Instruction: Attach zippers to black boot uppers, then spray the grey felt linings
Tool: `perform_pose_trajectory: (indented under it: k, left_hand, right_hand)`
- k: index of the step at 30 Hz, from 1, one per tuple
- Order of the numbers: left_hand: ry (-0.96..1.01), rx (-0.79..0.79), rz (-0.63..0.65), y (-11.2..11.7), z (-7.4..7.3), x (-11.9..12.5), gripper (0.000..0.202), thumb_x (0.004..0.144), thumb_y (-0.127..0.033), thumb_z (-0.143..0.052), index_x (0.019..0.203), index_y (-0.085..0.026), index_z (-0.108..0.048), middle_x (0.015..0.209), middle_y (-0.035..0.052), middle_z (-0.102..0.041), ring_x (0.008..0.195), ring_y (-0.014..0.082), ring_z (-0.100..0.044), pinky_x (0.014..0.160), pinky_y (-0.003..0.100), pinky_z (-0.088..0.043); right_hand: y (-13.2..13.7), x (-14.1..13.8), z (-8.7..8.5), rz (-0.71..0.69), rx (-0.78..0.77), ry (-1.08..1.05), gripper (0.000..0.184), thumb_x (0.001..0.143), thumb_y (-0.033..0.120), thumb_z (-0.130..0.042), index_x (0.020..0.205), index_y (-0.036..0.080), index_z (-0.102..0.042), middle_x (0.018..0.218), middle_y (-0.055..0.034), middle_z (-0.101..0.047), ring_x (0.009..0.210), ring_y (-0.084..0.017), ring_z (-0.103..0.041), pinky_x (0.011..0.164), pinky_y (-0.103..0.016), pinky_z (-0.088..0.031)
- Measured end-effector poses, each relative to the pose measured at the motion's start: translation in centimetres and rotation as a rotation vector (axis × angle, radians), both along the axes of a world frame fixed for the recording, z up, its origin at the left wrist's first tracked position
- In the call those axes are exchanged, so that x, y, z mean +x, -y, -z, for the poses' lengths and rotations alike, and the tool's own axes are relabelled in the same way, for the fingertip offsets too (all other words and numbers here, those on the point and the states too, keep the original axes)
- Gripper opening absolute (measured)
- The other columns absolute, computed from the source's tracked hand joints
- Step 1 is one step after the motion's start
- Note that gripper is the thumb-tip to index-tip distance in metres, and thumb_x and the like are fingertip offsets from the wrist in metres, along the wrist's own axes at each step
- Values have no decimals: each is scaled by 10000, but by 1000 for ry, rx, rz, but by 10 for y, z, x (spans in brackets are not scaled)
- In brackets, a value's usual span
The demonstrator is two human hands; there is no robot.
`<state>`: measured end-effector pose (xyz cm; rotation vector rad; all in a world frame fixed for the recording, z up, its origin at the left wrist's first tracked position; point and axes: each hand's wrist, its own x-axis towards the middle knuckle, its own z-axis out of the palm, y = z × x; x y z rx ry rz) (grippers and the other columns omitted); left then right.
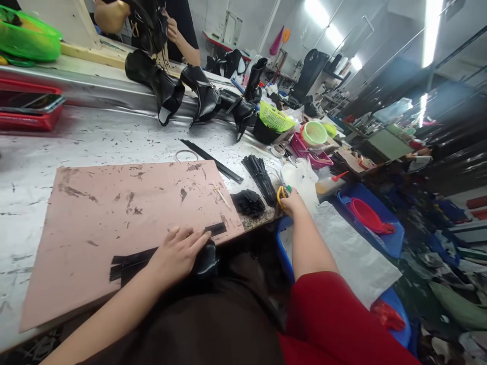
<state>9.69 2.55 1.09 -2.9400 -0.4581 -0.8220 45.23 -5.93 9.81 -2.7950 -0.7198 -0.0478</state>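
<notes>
My left hand [177, 253] lies palm down at the near edge of a pink board [95, 203], its fingers pressing on a black zipper [216, 229]; the thumb is hidden. Zipper tape ends [131, 261] stick out on the other side of this hand. Below the fingers a shiny black leather piece [207, 259] hangs at the board's edge. At the table's right edge my right hand [292, 201] is closed on the yellow handles of scissors [281, 193], with blades pointing away. Beside them lie a bundle of black strips [261, 177] and a pile of short black pieces [249, 203].
Black boots [201, 94] line the table's far ledge. A metal ruler-like strip [213, 159] and a tape ring [186, 155] lie beyond the board. Baskets [276, 117] stand back right; a blue tub [391, 228] is at right. Across the table a person [182, 30] handles black leather.
</notes>
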Motion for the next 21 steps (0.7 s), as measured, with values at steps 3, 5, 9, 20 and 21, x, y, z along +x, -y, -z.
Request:
perform_pose_trajectory:
  k: [3,5,9,20,21]
  left_hand:
    - [-3,10,-3,0,1,0,433,789,-50,-394,1146,-197,-588,1056,36,-660,913,195,-528,832,362,-317]
    - [-10,11,-9,1,0,0,433,794,-54,-389,1150,-204,-585,1048,44,-662,922,197,-530,833,360,-320]
    - [-27,18,-18,4,-1,-1,425,773,-53,-411,1118,-214,-599,1071,42,-653,934,197,-531,828,354,-336]
    - [-7,105,28,5,1,-3,346,822,-80,-412,1118,-134,-582,1046,70,-650,913,181,-549,800,313,-397]
    - [5,104,28,5,2,-3,336,825,-81,-410,1109,-130,-584,1025,69,-655,911,182,-552,795,310,-400]
  right_hand:
    - [0,20,4,26,-33,-52,809,595,60,-605,1350,102,-318,1103,-212,-537,1028,-339,-547,840,-414,-420]
    - [1,19,3,23,-16,-52,817,605,55,-596,1365,121,-302,1122,-214,-521,1041,-342,-538,846,-413,-409]
    - [13,-13,-4,-60,98,-36,700,740,134,-501,1387,126,-234,1090,-212,-520,1042,-344,-523,852,-434,-372]
    - [108,-186,80,-734,156,-1000,406,805,500,-431,1113,236,-447,627,56,-420,522,-117,-460,525,-261,-407]
    - [106,-191,82,-740,158,-1018,424,805,531,-418,1109,237,-443,635,55,-420,529,-113,-456,534,-257,-403]
